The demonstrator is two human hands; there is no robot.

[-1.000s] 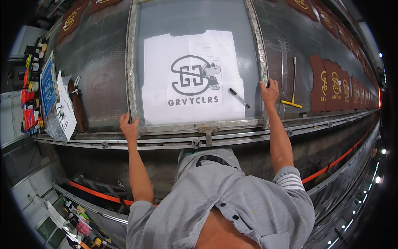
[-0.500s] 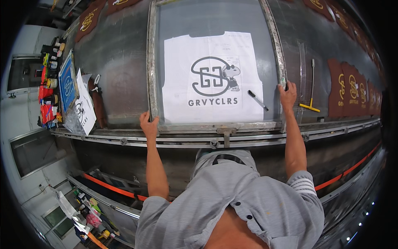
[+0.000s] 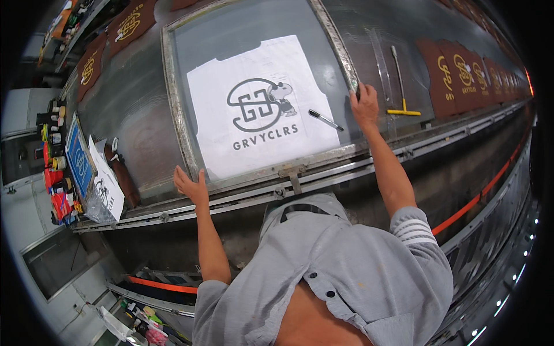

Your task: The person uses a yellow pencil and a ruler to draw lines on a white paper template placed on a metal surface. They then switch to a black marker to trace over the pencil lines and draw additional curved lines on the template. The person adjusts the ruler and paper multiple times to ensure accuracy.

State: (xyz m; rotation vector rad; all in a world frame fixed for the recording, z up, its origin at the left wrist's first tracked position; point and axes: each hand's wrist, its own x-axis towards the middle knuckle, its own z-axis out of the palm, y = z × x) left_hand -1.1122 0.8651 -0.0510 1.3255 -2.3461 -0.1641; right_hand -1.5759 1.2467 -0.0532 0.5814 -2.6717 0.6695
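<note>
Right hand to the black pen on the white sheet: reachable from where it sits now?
Probably yes. The right hand rests on the frame's right rail, and the black pen lies just left of it on the white sheet. Nothing lies between them, so a short move left should do.

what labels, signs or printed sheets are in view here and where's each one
White sheet: under the screen frame between both hands, black logo artwork.
Blue sign: table's left edge, rectangular, white markings.
Clear bag: beside the sign, white printed paper inside.
Brown panels: far right along the table, gold emblems.
</note>
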